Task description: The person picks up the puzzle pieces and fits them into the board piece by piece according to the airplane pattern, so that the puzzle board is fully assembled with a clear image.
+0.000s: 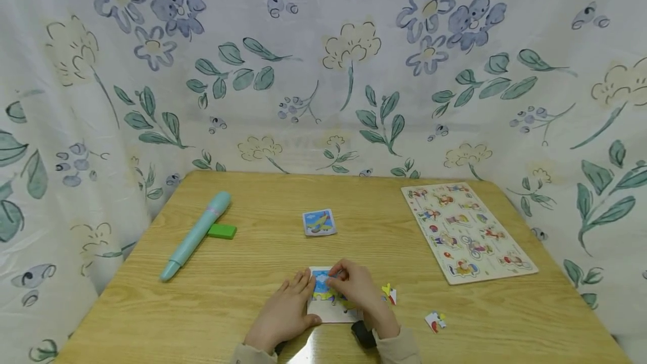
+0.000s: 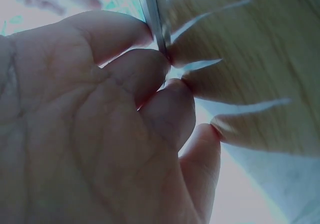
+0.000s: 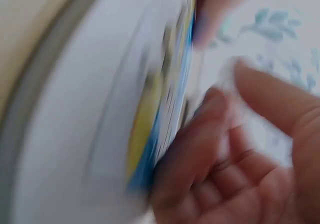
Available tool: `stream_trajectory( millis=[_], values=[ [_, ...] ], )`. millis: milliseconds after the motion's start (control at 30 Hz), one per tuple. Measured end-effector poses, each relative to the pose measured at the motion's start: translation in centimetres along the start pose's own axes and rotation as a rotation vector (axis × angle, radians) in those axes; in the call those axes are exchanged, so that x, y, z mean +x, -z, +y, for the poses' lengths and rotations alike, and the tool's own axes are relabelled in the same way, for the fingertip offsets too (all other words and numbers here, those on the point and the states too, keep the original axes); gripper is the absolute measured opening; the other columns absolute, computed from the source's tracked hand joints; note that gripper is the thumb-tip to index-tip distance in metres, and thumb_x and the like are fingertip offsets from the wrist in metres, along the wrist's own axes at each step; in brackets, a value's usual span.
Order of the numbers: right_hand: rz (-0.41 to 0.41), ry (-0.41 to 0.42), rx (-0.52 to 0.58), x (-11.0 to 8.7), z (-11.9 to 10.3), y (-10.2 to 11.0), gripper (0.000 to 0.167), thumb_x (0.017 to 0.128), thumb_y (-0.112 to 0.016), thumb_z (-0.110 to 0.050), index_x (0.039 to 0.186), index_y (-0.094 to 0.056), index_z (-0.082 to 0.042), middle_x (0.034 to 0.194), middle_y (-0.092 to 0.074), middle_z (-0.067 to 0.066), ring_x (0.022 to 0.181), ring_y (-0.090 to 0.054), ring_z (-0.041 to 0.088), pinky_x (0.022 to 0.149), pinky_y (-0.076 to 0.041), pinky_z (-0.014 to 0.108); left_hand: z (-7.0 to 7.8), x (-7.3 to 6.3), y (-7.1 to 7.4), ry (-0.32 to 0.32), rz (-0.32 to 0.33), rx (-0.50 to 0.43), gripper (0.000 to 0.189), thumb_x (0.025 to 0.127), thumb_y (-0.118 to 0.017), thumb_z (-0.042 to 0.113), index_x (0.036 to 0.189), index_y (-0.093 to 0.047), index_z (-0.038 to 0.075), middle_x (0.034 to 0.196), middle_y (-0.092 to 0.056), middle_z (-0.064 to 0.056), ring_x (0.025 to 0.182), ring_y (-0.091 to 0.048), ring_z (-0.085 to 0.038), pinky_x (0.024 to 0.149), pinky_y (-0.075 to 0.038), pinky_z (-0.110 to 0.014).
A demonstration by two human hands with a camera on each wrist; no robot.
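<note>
A small jigsaw puzzle (image 1: pixel 321 291), part blue and yellow picture and part bare pale board, lies at the table's front middle. My left hand (image 1: pixel 286 310) rests along its left side, fingers extended and fingertips at the edge. In the left wrist view, the left hand's fingertips (image 2: pixel 180 91) touch the wooden tabletop. Over the puzzle's upper right is my right hand (image 1: pixel 356 288), thumb and forefinger close together. The right wrist view, blurred, shows the right hand (image 3: pixel 225 169) against the puzzle face; whether a piece is between its fingertips is unclear. Loose puzzle pieces (image 1: pixel 389 293) lie beside the right hand.
Another loose piece (image 1: pixel 435 321) lies farther right. A square picture card (image 1: pixel 319 222) sits beyond the puzzle. At the right is a large board with cartoon figures (image 1: pixel 465 229). A teal pen-shaped object (image 1: pixel 197 236) and a green block (image 1: pixel 222 231) lie left. A floral curtain (image 1: pixel 313 72) hangs behind.
</note>
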State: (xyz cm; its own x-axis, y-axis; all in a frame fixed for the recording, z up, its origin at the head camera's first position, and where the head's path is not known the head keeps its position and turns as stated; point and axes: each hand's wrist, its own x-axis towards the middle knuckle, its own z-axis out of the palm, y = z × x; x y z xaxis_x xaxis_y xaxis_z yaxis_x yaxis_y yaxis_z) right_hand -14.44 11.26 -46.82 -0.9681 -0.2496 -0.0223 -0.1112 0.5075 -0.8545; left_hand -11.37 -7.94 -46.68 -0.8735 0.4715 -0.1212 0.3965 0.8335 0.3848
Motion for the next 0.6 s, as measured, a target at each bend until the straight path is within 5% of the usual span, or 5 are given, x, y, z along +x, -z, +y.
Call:
stream_trajectory(
  millis=[133,367,600],
  values=[
    [0.082,-0.062,0.098,-0.8,1.4,2.1,0.017,0.092,-0.065,-0.015,0.103,-0.066,-0.002,0.086,-0.063,0.004,0.071,-0.051,0.008,0.059,-0.044,0.016,0.0,0.1,0.1,-0.005,0.010,-0.022,0.084,0.082,-0.071,0.045,0.145,-0.040,-0.002,0.157,-0.031,-0.018,0.144,-0.032,-0.038,0.116,-0.029,-0.057],
    [0.255,-0.154,0.059,-3.1,3.6,6.0,0.017,0.091,-0.066,-0.010,0.107,-0.066,-0.004,0.095,-0.067,0.005,0.078,-0.056,0.009,0.068,-0.048,0.018,-0.1,0.0,-0.1,-0.009,0.018,-0.036,0.084,0.082,-0.071,0.043,0.145,-0.040,-0.002,0.156,-0.032,-0.019,0.144,-0.032,-0.038,0.116,-0.029,-0.057],
    [0.094,-0.120,-0.032,-5.0,5.4,8.6,0.053,0.078,-0.079,-0.006,0.126,-0.058,-0.002,0.112,-0.065,0.010,0.090,-0.056,0.012,0.078,-0.051,0.019,-0.1,0.0,0.1,-0.007,0.012,-0.048,0.085,0.082,-0.071,0.044,0.146,-0.038,-0.002,0.157,-0.030,-0.019,0.145,-0.030,-0.037,0.116,-0.028,-0.056]
  ],
)
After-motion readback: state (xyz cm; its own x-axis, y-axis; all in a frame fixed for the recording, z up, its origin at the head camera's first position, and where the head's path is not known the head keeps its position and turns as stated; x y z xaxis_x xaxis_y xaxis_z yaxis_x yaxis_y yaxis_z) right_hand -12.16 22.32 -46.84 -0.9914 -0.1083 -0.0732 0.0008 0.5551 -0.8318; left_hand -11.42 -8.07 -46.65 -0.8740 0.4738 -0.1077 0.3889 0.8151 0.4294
